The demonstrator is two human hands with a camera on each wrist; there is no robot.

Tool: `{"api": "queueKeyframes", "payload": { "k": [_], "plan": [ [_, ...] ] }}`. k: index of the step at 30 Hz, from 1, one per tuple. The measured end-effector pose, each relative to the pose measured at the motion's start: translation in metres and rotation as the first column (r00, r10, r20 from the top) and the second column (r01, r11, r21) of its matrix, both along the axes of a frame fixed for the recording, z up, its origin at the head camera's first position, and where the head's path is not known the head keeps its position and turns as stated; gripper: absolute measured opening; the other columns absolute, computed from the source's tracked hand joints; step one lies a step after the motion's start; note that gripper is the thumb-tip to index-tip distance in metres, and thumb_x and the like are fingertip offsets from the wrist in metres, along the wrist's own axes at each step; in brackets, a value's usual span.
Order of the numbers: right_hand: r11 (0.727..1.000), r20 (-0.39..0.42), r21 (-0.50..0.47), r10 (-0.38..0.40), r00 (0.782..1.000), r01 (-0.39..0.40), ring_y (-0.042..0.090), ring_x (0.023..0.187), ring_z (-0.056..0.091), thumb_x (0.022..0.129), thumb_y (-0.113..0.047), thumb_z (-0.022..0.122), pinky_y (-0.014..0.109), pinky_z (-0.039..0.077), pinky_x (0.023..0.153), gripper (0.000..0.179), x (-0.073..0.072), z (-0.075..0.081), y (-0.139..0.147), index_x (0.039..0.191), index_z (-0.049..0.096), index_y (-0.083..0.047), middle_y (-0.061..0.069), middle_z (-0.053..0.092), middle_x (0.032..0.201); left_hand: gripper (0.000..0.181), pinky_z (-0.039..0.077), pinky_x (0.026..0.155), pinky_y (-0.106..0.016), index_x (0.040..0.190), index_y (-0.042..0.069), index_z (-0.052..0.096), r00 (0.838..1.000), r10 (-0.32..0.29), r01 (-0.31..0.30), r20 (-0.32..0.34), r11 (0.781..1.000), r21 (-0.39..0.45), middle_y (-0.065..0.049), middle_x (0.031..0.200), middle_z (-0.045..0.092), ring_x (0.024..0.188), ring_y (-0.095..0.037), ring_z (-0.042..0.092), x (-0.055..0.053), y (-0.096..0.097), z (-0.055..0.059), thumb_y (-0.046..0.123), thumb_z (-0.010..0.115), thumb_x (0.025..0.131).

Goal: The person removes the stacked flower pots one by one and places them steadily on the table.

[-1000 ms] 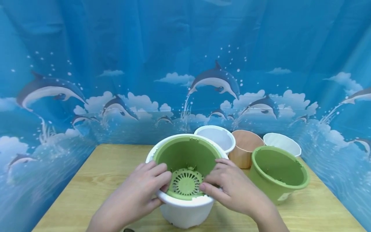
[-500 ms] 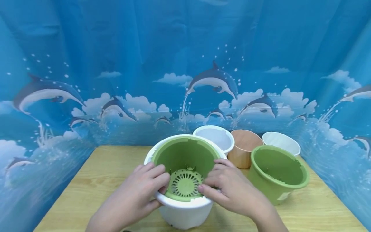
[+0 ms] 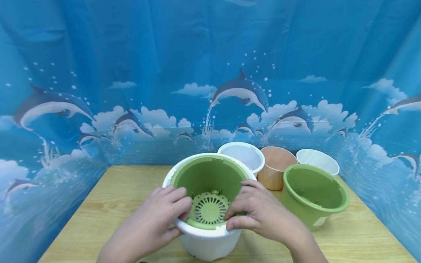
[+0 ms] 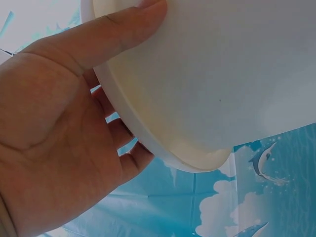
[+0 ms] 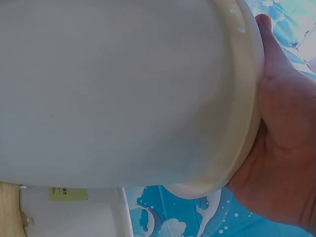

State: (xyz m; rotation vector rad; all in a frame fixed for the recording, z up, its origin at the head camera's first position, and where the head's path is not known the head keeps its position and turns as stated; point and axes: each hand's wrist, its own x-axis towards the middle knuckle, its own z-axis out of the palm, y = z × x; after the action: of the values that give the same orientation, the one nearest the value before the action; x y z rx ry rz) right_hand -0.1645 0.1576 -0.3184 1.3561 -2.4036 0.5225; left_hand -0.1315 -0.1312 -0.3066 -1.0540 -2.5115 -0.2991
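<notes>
A white plastic flowerpot [image 3: 210,246] stands near the front of the table with a green slotted inner basket [image 3: 210,210] nested in it. My left hand [image 3: 161,213] grips the near left rim, its thumb against the pot's outer wall in the left wrist view and its fingers over the rim, the tips partly hidden. On the near right rim, my right hand [image 3: 254,212] has curled fingers reaching inside, with its thumb on the white rim. The right wrist view shows the pot's smooth outer wall [image 5: 113,98], while the fingers are hidden behind the rim.
To the right, a second green pot [image 3: 314,188] stands on the wooden table [image 3: 108,204]. Behind it are a white pot [image 3: 243,155], a wood-patterned pot [image 3: 277,164] and another white pot [image 3: 317,160]. A blue dolphin-print curtain [image 3: 184,73] encloses the back and sides.
My right thumb has moved from over the green basket's inside down onto the white rim. The left hand keeps its grip, and the whole head view has shifted slightly.
</notes>
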Motion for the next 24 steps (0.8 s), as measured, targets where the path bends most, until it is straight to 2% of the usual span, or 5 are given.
{"api": "queueKeyframes", "payload": {
  "k": [8, 14, 24],
  "plan": [
    [0.997, -0.009, -0.066, 0.04, 0.999, -0.041, -0.003, 0.088, 0.053, 0.088, -0.051, 0.064, 0.047, 0.035, 0.103, 0.02, -0.0006, -0.0007, -0.0025, 0.091, 0.074, -0.034, -0.031, 0.062, 0.087, 0.045, 0.037, 0.074, -0.026, 0.081, 0.03, 0.044, 1.0, -0.007, 0.007, -0.011, 1.0, 0.001, 0.019, 0.084, 0.037, 0.082, -0.004, 0.038, 0.0003, -0.0004, -0.0005, 0.02, 0.085, 0.067],
    [0.997, 0.017, -0.076, 0.02, 1.0, -0.018, -0.003, 0.086, 0.052, 0.089, -0.044, 0.069, 0.044, 0.035, 0.103, 0.011, 0.0, -0.0001, -0.0032, 0.091, 0.074, -0.035, -0.032, 0.061, 0.086, 0.046, 0.036, 0.074, -0.026, 0.081, 0.03, 0.043, 1.0, -0.01, 0.01, -0.011, 1.0, 0.007, 0.019, 0.084, 0.036, 0.082, -0.004, 0.037, -0.0001, -0.0004, -0.0007, 0.018, 0.085, 0.067],
    [0.992, 0.001, -0.12, 0.033, 0.999, -0.033, -0.004, 0.085, 0.049, 0.088, -0.046, 0.068, 0.034, 0.034, 0.098, 0.012, 0.0011, 0.0, -0.0032, 0.092, 0.071, -0.035, -0.03, 0.059, 0.085, 0.047, 0.035, 0.073, -0.024, 0.081, 0.03, 0.042, 1.0, -0.018, 0.018, -0.024, 1.0, 0.025, 0.019, 0.084, 0.035, 0.082, -0.005, 0.036, 0.0007, 0.0002, -0.0005, 0.017, 0.085, 0.066]
  ]
}}
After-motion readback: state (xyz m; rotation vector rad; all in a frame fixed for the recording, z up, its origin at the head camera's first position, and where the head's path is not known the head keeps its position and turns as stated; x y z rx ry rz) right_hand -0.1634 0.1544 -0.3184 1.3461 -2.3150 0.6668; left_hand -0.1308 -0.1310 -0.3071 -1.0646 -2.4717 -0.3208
